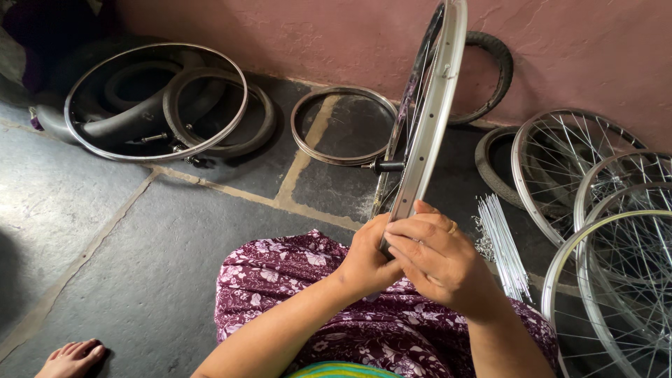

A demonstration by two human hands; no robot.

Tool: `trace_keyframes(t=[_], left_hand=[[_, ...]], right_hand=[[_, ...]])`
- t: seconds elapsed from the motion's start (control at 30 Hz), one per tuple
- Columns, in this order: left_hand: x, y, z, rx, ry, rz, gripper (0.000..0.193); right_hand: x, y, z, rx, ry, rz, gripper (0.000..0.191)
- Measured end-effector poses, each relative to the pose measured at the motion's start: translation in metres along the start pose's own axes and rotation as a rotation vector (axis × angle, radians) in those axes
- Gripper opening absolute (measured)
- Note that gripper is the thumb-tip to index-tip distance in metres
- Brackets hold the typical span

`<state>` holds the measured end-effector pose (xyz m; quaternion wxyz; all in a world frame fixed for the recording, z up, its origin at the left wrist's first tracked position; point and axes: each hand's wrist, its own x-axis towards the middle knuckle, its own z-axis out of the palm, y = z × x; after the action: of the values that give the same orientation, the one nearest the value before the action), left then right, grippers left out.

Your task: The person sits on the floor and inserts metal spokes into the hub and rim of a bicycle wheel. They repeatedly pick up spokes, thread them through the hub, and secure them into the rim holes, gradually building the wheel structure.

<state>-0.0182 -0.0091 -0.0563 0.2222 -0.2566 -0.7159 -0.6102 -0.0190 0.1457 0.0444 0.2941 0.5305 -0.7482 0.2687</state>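
Head view: a silver spoked bicycle wheel [428,105] stands upright on edge over the person's lap, rising away from them. Left hand [367,262] and right hand [437,262] both grip its lower rim, fingers curled closed, loose spokes [500,241] lying just right

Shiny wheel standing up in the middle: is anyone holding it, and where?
Yes. Both the left hand and the right hand grip the silver spoked bicycle wheel at the bottom of its metal rim, above the lap.

Single head-worn view, looking steeply down from close above the hands [413,255], facing floor [105,231] and wall [574,49].
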Motion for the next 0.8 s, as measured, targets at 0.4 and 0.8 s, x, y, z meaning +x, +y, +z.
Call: trace_keyframes(t=[0.4,0.8], left_hand=[[-0.007,-0.008,0.005,0.056,-0.005,0.017,0.032],[-0.014,-0.014,-0.012,0.026,-0.08,-0.053,0.028]], right_hand=[[-0.028,0.007,0.031,0.018,0.17,0.06,0.012],[-0.104,0.085,0.088,-0.104,0.617,0.364,0.01]])
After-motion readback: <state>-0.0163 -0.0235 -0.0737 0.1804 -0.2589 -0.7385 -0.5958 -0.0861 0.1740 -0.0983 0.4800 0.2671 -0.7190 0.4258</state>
